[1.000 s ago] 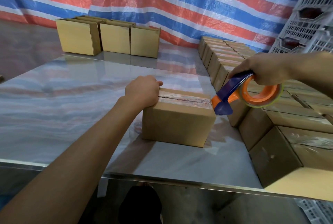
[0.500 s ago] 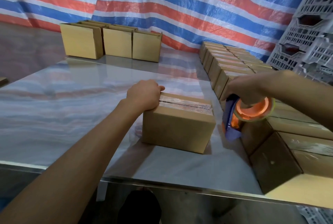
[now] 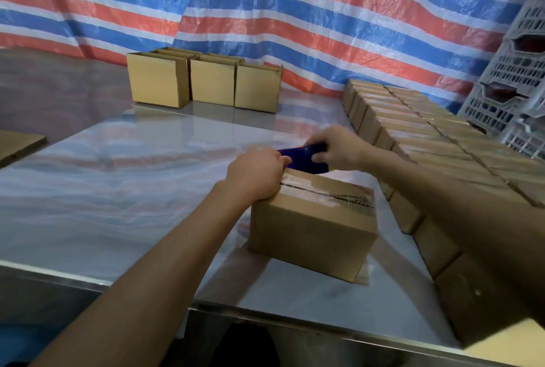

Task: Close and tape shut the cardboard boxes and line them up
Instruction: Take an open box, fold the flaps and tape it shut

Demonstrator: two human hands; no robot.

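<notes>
Left hand (image 3: 256, 178) rests on the left top edge of a taped cardboard box (image 3: 312, 225) on the steel counter (image 3: 118, 189), right hand (image 3: 336, 147) gripping a blue tape dispenser (image 3: 303, 158) just behind it, beside rows of sealed boxes (image 3: 427, 136).
</notes>
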